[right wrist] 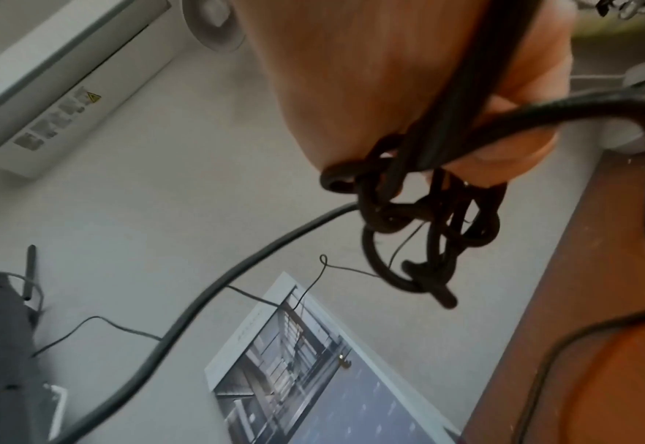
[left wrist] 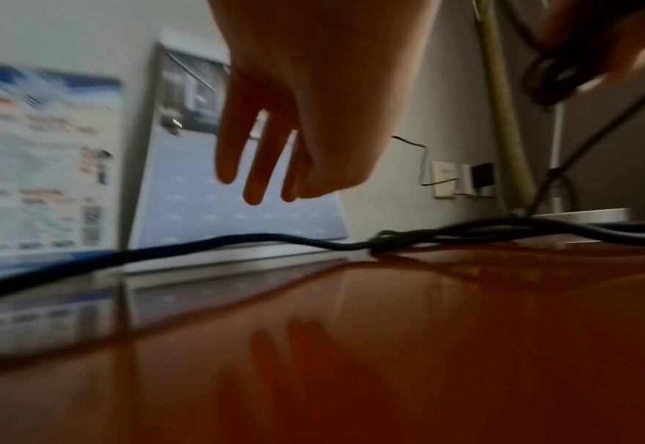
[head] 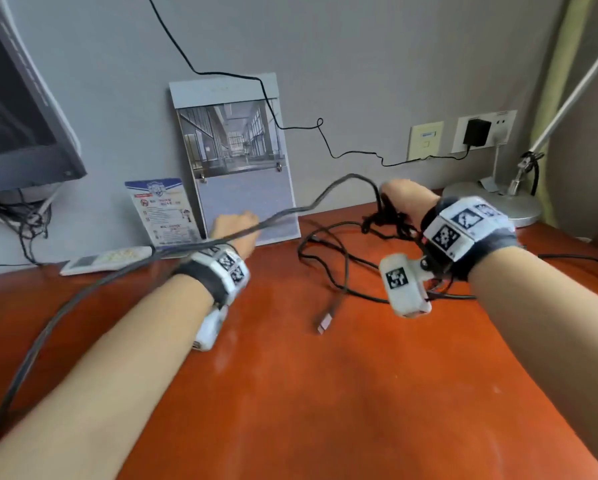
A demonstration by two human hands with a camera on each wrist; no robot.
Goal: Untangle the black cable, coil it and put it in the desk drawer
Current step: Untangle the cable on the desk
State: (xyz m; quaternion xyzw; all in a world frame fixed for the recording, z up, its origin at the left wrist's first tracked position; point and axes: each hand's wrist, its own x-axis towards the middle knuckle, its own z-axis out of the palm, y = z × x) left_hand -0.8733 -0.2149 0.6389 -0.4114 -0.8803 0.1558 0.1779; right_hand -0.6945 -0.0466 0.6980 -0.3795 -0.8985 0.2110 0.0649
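Note:
My right hand [head: 403,202] is raised over the back right of the red-brown desk [head: 325,393] and grips the knotted part of the black cable [head: 387,218]. In the right wrist view the knot [right wrist: 408,216] hangs below the curled fingers [right wrist: 514,162]. One long strand [head: 290,211] arches from that hand, crosses above my left wrist and runs off at the lower left. More loops [head: 328,251] lie on the desk, ending in a plug [head: 325,323]. My left hand [head: 237,225] hovers near the wall; its fingers [left wrist: 254,186] hang straight and hold nothing.
A calendar [head: 235,161] and a printed card [head: 162,209] lean on the wall, with a white remote [head: 107,259] beside them. A monitor [head: 20,116] stands at the left, a lamp base [head: 498,202] at the right. A thin wire runs to a plugged adapter [head: 476,131].

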